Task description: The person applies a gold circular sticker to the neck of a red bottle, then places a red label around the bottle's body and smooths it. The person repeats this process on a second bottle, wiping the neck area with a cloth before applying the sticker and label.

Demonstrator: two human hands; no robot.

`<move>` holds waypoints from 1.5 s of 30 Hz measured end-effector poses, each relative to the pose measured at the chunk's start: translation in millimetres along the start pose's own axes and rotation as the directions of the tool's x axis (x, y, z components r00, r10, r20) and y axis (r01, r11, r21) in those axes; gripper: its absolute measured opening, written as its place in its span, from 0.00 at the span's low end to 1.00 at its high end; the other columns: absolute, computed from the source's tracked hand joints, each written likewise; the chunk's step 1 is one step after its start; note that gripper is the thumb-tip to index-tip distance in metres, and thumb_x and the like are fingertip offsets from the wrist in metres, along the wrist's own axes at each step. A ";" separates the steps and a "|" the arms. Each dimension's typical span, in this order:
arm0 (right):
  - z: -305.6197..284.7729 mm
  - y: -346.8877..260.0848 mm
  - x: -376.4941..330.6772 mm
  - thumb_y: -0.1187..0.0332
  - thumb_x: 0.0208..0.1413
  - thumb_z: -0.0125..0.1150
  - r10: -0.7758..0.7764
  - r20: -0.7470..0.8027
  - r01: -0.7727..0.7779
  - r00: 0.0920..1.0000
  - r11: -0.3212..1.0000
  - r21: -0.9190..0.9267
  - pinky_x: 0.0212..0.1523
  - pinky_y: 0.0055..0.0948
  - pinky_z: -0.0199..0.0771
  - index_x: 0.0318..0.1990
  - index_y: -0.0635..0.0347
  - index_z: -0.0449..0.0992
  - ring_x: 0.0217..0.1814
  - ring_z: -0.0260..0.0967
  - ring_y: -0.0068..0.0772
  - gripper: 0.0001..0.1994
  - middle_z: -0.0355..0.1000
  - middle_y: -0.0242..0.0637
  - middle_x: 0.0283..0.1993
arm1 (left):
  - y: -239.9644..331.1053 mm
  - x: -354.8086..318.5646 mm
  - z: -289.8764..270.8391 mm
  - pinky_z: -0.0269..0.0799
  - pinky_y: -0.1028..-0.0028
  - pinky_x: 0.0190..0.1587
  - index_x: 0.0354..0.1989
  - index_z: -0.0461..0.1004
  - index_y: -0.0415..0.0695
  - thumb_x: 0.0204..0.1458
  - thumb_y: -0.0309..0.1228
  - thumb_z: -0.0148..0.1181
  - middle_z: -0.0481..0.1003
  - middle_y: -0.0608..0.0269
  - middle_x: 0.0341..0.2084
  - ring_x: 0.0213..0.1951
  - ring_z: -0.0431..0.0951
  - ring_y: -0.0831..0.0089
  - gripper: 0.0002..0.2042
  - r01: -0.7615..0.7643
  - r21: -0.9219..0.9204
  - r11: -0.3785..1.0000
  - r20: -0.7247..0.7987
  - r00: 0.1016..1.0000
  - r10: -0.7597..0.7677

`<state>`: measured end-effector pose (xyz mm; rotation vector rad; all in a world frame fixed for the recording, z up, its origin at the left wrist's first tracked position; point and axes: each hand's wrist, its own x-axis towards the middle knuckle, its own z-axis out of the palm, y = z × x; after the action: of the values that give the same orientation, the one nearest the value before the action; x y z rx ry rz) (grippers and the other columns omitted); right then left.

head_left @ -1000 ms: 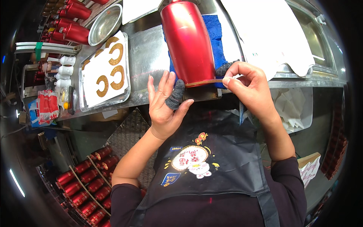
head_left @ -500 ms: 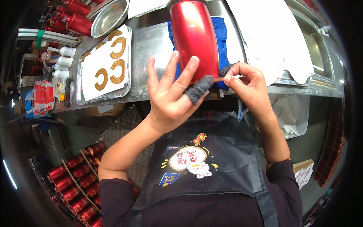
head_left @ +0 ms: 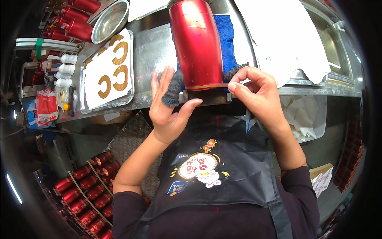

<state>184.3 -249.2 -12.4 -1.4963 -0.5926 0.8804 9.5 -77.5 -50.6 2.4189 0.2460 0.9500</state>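
Observation:
A glossy red metal cylinder (head_left: 197,44) lies on a blue cloth (head_left: 227,36) on the steel bench (head_left: 153,47), its base toward me. A thin gold band (head_left: 207,86) runs around that base. My left hand (head_left: 169,109) is open with fingers spread, and a dark grey fabric cover (head_left: 174,88) on one finger touches the cylinder's lower left side. My right hand (head_left: 256,93) pinches the band's right end between thumb and forefinger, and it also wears a dark grey finger cover.
A metal tray (head_left: 81,105) with gold C-shaped pieces (head_left: 119,53) on white paper sits to the left, a steel bowl (head_left: 109,20) behind it. White cloth (head_left: 286,36) lies at right. More red cylinders stand at top left (head_left: 75,16) and in racks at lower left (head_left: 79,191).
My left hand rose from under the cylinder's base with fingers spread, then came to rest against the cylinder's left side. My right hand stayed pinched at the base rim.

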 end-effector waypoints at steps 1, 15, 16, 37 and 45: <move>-0.5 -3.0 -1.3 0.73 0.58 0.65 0.001 -0.010 -0.001 1.000 1.000 -0.012 0.25 0.11 0.53 0.33 0.63 0.76 0.25 0.59 0.04 0.04 0.70 0.21 0.29 | -0.5 -5.4 -1.3 0.53 0.37 0.67 0.53 0.77 0.33 0.43 0.31 0.77 0.71 0.44 0.64 0.66 0.70 0.44 0.28 0.001 0.017 1.000 0.038 0.999 -0.002; -8.5 6.7 5.1 0.73 0.58 0.63 -0.013 -0.017 0.012 1.000 1.000 -0.015 0.25 0.14 0.58 0.31 0.64 0.76 0.25 0.62 0.07 0.06 0.71 0.23 0.27 | 4.4 6.5 0.6 0.48 0.31 0.67 0.49 0.83 0.47 0.44 0.30 0.76 0.72 0.45 0.63 0.62 0.73 0.42 0.20 -0.178 0.147 0.973 0.110 0.981 0.162; -8.5 7.0 5.2 0.73 0.58 0.64 0.004 -0.012 -0.004 1.000 1.000 -0.021 0.27 0.13 0.57 0.32 0.63 0.75 0.27 0.61 0.06 0.05 0.70 0.21 0.28 | 7.6 11.1 1.1 0.48 0.31 0.66 0.48 0.83 0.50 0.43 0.31 0.75 0.72 0.46 0.63 0.62 0.73 0.42 0.20 -0.196 0.163 0.967 0.110 0.978 0.179; 1.1 -3.4 0.1 0.74 0.57 0.65 -0.022 -0.007 0.022 1.000 1.000 0.005 0.27 0.11 0.57 0.33 0.63 0.76 0.27 0.61 0.05 0.04 0.71 0.22 0.31 | 1.3 -20.5 2.9 0.52 0.36 0.68 0.53 0.79 0.35 0.44 0.31 0.77 0.72 0.40 0.61 0.61 0.75 0.48 0.26 0.023 0.039 0.999 0.072 0.997 -0.026; -1.3 6.0 1.6 0.74 0.58 0.64 -0.028 -0.028 0.029 0.999 0.999 0.044 0.29 0.11 0.60 0.33 0.63 0.76 0.29 0.63 0.06 0.04 0.71 0.22 0.32 | 3.5 -13.1 3.1 0.45 0.35 0.69 0.50 0.80 0.37 0.43 0.30 0.77 0.72 0.42 0.62 0.61 0.75 0.44 0.23 -0.073 0.132 0.989 0.119 0.991 0.057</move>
<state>185.5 -249.5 -18.6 -1.4538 -0.5697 0.8450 1.9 -86.2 -58.3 2.6114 0.1971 0.8434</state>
